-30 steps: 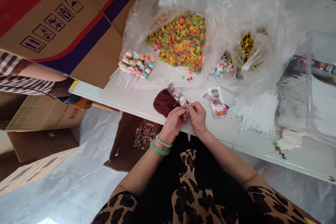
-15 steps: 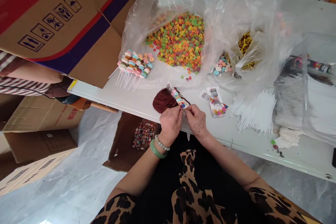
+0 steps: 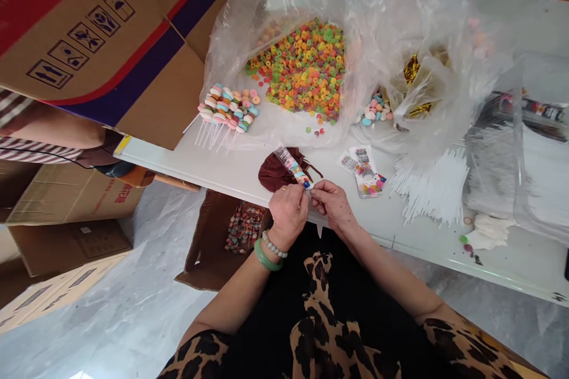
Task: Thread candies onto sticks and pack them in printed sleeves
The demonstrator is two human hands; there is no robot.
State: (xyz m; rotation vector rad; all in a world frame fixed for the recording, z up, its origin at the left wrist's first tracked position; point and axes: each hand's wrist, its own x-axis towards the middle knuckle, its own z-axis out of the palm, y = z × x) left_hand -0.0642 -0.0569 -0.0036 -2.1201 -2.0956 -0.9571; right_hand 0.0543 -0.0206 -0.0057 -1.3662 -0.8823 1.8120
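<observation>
My left hand (image 3: 288, 208) is closed round the lower end of a wrapped candy stick (image 3: 291, 164), a narrow printed sleeve that points up and left. My right hand (image 3: 332, 206) pinches the same end from the other side, thumb and finger together. The stick itself is hidden by my fingers. Just behind the sleeve lies a dark red cloth pouch (image 3: 274, 172) with a cord. To the right of my right hand rest flat printed wrappers (image 3: 368, 173). At the upper left, several candy skewers (image 3: 227, 108) lie in a heap with their white sticks toward me.
A big clear bag of ring-shaped gummies (image 3: 306, 71) stands behind. Another clear bag (image 3: 427, 89) holds gold ties. White sticks (image 3: 433, 186) and a clear bin (image 3: 540, 148) are on the right. An open carton (image 3: 195, 260) with candies sits below the table edge; a large carton (image 3: 146, 112) leans left.
The upper end of the candy sleeve has swung slightly left, showing more of the pouch's cord. My right hand has shifted a little down, and its fingers have changed their pinch.
</observation>
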